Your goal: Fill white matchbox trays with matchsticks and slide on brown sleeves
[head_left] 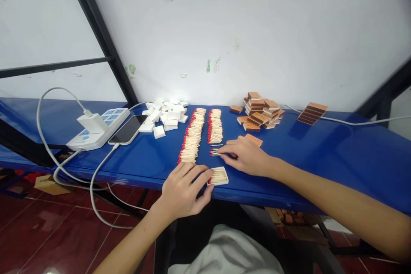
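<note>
My left hand (188,188) grips the left end of a small white matchbox tray (227,176) at the table's front edge. Red-tipped matches (218,175) lie side by side in that tray. My right hand (245,156) pinches a few loose matches (214,152) by their pale ends, just beyond the tray, their red heads pointing left. Past my hands run two rows of matches, a longer left row (192,135) and a shorter right row (215,126). A flat orange matchbox piece (253,139) lies partly behind my right hand.
White empty trays (167,115) are heaped at the back left, beside a phone (127,129) and a power strip (99,130) with cables. Brown matchboxes (261,111) are piled at the back right. A striped brown sheet (313,113) leans farther right. Behind stands a white wall (244,30).
</note>
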A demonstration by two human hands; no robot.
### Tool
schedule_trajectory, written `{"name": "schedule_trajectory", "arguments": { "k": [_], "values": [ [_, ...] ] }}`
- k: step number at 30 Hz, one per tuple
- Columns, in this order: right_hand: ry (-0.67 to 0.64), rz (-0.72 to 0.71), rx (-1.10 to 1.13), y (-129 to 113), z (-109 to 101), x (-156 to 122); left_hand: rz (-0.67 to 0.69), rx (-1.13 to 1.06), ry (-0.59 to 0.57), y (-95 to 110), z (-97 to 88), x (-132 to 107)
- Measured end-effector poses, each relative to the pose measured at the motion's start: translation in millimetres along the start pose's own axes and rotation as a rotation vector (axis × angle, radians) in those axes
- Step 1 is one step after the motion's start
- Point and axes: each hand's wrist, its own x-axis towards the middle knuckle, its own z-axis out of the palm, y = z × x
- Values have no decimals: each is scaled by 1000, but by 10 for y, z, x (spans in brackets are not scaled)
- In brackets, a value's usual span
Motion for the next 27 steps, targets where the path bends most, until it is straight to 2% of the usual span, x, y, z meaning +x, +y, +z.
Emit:
{"name": "schedule_trajectory", "arguments": {
  "k": [12,21,27],
  "values": [
    [3,11,-21,28,13,16,0,19,11,5,-7,10],
    [40,83,29,45,41,16,2,10,8,2,-8,-5],
    [12,108,36,14,12,20,1,27,7,2,-5,2]
  ]
}}
